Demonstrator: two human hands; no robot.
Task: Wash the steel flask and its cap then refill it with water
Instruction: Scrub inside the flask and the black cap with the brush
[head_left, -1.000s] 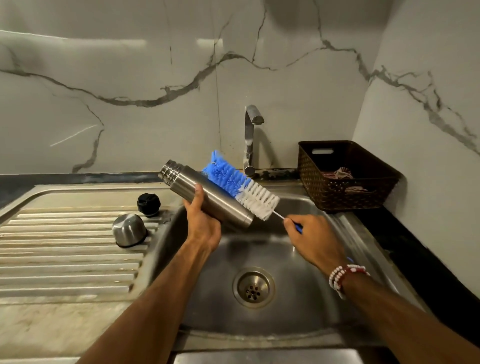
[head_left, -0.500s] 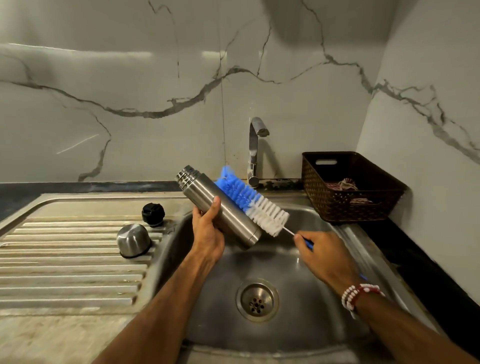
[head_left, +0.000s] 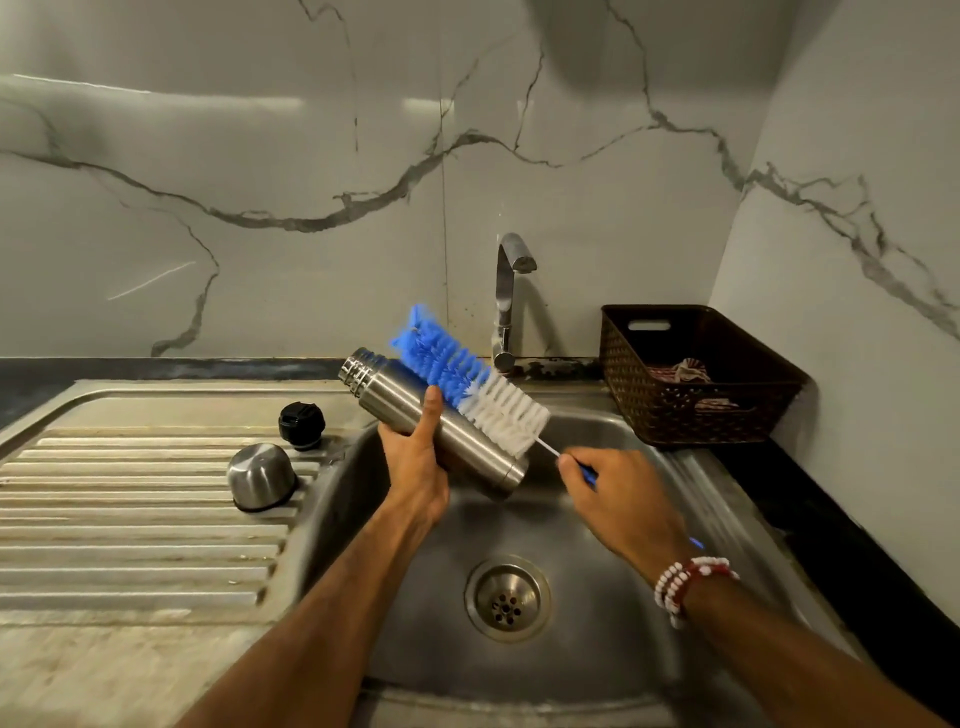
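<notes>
My left hand grips the steel flask around its middle, holding it tilted over the sink basin with its open mouth pointing up and left. My right hand pinches the thin handle of a blue-and-white bottle brush, whose bristles lie against the flask's far side. On the draining board to the left stand the steel cup cap, upside down, and a black stopper.
The tap stands behind the basin with no water running. A dark woven basket holding cloth sits on the counter at the right, against the marble wall. The drain lies in the basin floor.
The brush has slid up along the flask's far side toward its mouth. Flask and both hands sit a little lower in view as the camera tilted up.
</notes>
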